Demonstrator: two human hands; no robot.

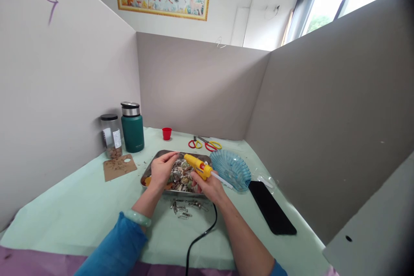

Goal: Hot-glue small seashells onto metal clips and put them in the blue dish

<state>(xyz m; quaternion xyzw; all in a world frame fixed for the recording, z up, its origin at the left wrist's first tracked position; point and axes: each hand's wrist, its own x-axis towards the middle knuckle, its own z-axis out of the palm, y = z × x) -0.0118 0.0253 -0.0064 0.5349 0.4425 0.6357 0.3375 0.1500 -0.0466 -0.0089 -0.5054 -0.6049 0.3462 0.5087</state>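
Note:
My right hand (207, 186) grips a yellow hot glue gun (198, 165), its nozzle pointing left toward my left hand. A black cord (200, 235) runs from the gun down toward me. My left hand (162, 169) hovers over a metal tray (152, 167) of seashells, fingers pinched around a small piece I cannot make out. Several metal hair clips (186, 208) lie on the green table cover just in front of the tray.
A blue shell-shaped dish (231, 169) sits right of the tray, a black phone (271, 212) beyond it. Scissors (205, 143), a red cup (167, 133), a green flask (132, 127), a jar (111, 136) and a cardboard piece (119, 166) stand behind. Partition walls enclose three sides.

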